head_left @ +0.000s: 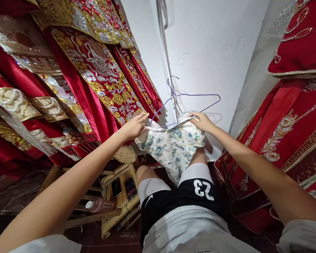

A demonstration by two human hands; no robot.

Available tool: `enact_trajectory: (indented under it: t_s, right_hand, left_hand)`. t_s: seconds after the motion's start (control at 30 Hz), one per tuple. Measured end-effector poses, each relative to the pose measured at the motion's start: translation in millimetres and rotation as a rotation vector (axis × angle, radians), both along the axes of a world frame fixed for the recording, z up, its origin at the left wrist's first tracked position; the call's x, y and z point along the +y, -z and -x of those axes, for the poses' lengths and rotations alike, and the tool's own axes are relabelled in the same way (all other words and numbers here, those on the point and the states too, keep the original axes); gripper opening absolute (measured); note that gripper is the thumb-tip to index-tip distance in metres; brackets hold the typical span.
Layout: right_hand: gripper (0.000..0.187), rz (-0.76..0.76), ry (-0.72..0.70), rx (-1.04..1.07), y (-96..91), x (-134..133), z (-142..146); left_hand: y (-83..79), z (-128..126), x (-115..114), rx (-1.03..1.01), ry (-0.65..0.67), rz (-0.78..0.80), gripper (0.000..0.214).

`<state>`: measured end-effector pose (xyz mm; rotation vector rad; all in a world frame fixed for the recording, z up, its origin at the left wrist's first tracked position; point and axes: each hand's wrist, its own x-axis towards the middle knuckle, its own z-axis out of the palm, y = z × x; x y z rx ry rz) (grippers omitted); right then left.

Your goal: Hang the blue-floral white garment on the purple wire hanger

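Note:
A white garment with a blue and green floral pattern (175, 146) hangs down in front of my knees. Its top edge is pinched on the left by my left hand (135, 127) and on the right by my right hand (201, 121). A thin purple wire clothes hanger (197, 95) stands between my hands, hook upward and tilted. The hanger's left end and lower bar dip into the garment's opening, while its right end sticks out above my right hand. Whether my left fingers also touch the hanger, I cannot tell.
Red embroidered costumes (102, 66) hang at the left, and more red garments (287, 123) at the right. A white wall (208, 45) stands ahead. Beside my left leg is a bamboo chair (112, 219), with a pink bottle (101, 205) and a phone (116, 186) on it.

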<state>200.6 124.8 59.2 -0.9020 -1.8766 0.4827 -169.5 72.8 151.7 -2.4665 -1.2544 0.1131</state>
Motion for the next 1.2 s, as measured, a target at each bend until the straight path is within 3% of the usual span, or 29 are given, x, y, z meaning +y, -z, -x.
enact_trajectory:
  t_s: [0.1, 0.17, 0.3, 0.47, 0.6, 0.67, 0.77, 0.9, 1.07, 1.2]
  right_hand:
    - [0.019, 0.032, -0.067, 0.025, -1.8, -3, -1]
    - [0.020, 0.052, -0.112, 0.046, -2.6, -7, -2]
    - [0.021, 0.054, -0.122, 0.079, -3.5, -13, -3]
    - [0.021, 0.090, -0.116, 0.078, -1.9, -10, -7]
    - [0.021, 0.082, -0.107, 0.083, -0.9, -6, -8]
    - [0.021, 0.070, -0.084, 0.075, -1.7, -5, -9]
    - [0.024, 0.086, -0.045, 0.044, -4.2, -6, -12]
    - [0.023, 0.106, -0.065, 0.035, -7.9, -9, -10]
    - [0.020, 0.111, -0.156, 0.068, -11.9, -17, 4]
    - [0.019, 0.152, -0.193, 0.082, -10.6, -21, 9]
  left_hand:
    - [-11.0, -16, 26, -0.030, -0.151, -0.062, 0.048]
    - [-11.5, -29, 41, 0.000, -0.259, -0.005, 0.046]
    - [9.2, -41, 55, 0.073, -0.337, 0.151, 0.030]
    - [41.1, -27, 41, 0.118, -0.339, 0.272, 0.022]
    - [54.5, -21, 19, 0.142, -0.208, 0.160, 0.015]
    - [56.9, -22, 11, 0.089, -0.217, 0.099, 0.012]
    - [51.3, -22, 5, 0.001, -0.300, 0.044, 0.024]
    - [28.7, -25, 13, -0.146, -0.427, -0.074, 0.035]
    - [5.4, -41, 44, -0.463, -0.468, -0.120, 0.038]
    - [7.7, -63, 74, -0.674, -0.459, -0.038, 0.028]
